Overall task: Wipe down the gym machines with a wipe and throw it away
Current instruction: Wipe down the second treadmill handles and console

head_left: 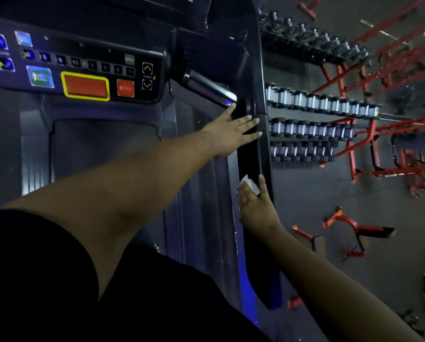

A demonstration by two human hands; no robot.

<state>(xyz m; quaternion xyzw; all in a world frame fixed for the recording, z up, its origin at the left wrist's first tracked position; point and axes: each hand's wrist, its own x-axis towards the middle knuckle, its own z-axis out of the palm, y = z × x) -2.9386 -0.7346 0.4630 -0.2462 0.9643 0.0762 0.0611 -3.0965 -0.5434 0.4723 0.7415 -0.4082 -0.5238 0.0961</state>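
I stand on a treadmill whose console [83, 67] with lit buttons fills the upper left. Its black right side rail [252, 154] runs from the top middle down toward me. My left hand [231, 137] lies flat on that rail with fingers spread, just below the chrome grip [210, 88]. Lower on the same rail, my right hand [257, 206] presses a white wipe [250, 185] against the rail's surface. The wipe shows only between my fingers; the rest is hidden under my hand.
The treadmill belt [201, 218] lies below my arms. Beyond the rail, to the right, racks of several dumbbells [315, 117] stand on red frames [384, 134]. Red bench parts [349, 225] lie on the dark gym floor.
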